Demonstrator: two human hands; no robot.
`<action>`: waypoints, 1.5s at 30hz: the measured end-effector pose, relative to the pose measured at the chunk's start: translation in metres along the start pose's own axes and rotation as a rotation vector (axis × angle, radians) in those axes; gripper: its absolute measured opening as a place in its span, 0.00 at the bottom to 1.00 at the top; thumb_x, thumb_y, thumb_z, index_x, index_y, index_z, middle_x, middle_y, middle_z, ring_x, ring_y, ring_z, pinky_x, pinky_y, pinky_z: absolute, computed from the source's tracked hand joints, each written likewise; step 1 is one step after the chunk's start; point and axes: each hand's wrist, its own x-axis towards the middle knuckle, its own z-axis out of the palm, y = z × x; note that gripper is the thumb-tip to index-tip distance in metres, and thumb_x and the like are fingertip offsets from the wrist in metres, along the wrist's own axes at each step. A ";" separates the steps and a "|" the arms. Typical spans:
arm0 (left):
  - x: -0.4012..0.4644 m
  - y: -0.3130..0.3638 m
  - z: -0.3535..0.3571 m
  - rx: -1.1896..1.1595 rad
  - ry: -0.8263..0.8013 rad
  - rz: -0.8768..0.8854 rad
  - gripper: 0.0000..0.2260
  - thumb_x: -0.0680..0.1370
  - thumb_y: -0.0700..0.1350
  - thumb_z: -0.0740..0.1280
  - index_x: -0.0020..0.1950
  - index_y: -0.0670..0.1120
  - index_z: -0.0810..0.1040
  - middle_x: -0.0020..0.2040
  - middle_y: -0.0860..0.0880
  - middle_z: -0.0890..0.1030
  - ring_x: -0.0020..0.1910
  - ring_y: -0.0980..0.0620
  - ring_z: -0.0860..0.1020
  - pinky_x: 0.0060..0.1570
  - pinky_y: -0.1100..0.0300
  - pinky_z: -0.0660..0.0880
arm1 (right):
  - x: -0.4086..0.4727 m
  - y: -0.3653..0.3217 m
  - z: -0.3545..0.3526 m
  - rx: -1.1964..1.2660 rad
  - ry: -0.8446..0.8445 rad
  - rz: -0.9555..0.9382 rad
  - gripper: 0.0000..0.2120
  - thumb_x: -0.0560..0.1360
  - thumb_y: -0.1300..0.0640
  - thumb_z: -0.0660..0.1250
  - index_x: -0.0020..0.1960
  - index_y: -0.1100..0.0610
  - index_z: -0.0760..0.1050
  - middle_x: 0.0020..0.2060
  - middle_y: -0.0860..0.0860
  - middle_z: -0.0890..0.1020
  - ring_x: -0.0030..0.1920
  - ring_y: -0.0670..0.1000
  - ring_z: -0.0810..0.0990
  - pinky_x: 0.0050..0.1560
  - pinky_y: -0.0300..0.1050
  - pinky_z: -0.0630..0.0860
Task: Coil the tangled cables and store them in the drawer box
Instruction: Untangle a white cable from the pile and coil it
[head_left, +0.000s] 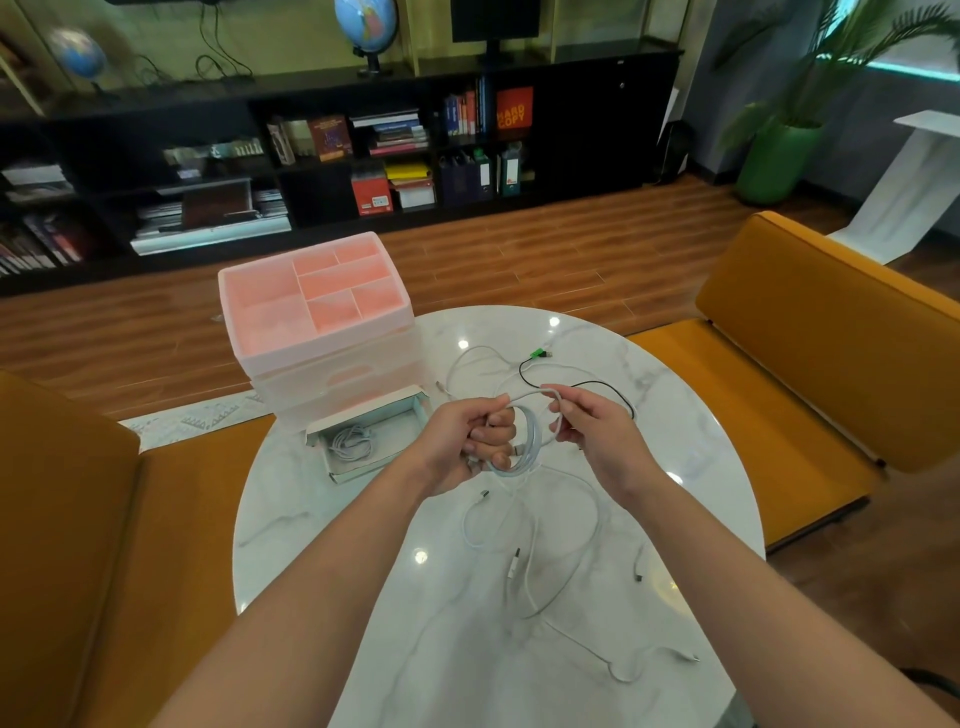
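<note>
The left hand (475, 441) is closed around a white cable coil (524, 444), its fingers curled through the loops so the bundle hangs between the two hands above the middle of the round marble table (363, 571). The right hand (592, 428), just at 3 o'clock of the coil, pinches a strand of that same white cable between thumb and fingertips, drawing it over the top of the loops.

From the coil the loose tail drops toward 6 o'clock and sprawls over the table as loose white cables (540, 545) (several plugs show among them, though which end belongs to which cable cannot be told).

At 12 o'clock of the hands a black cable (597, 384) with a green plug lies on the marble, mixed with more white cord.

At 9 o'clock of the left hand the bottom drawer (410, 415) is pulled out, with one coiled white cable (350, 441) already lying inside. It belongs to the pale drawer box (332, 358) at 11 o'clock, whose top tray is split into pinkish compartments.

Orange sofas (810, 332) flank the table at 3 and 9 o'clock.
</note>
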 end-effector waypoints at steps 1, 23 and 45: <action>0.000 0.000 0.000 -0.010 -0.008 -0.006 0.17 0.81 0.47 0.57 0.32 0.47 0.66 0.26 0.54 0.57 0.25 0.55 0.50 0.29 0.64 0.68 | 0.000 0.001 0.000 0.054 -0.019 0.017 0.14 0.81 0.65 0.58 0.61 0.58 0.79 0.44 0.51 0.77 0.40 0.49 0.74 0.45 0.39 0.75; 0.013 -0.012 0.007 0.252 0.092 0.087 0.15 0.84 0.50 0.58 0.41 0.44 0.74 0.30 0.50 0.65 0.26 0.54 0.59 0.40 0.61 0.73 | -0.010 0.003 0.002 0.540 -0.056 0.248 0.15 0.76 0.66 0.66 0.60 0.58 0.67 0.47 0.58 0.83 0.44 0.54 0.83 0.52 0.48 0.76; 0.027 -0.015 -0.007 0.042 0.251 0.157 0.16 0.84 0.50 0.56 0.39 0.46 0.69 0.31 0.51 0.65 0.26 0.55 0.61 0.36 0.64 0.73 | -0.026 -0.005 0.024 -0.017 0.057 -0.042 0.05 0.76 0.50 0.69 0.51 0.48 0.79 0.63 0.40 0.75 0.61 0.37 0.73 0.54 0.30 0.69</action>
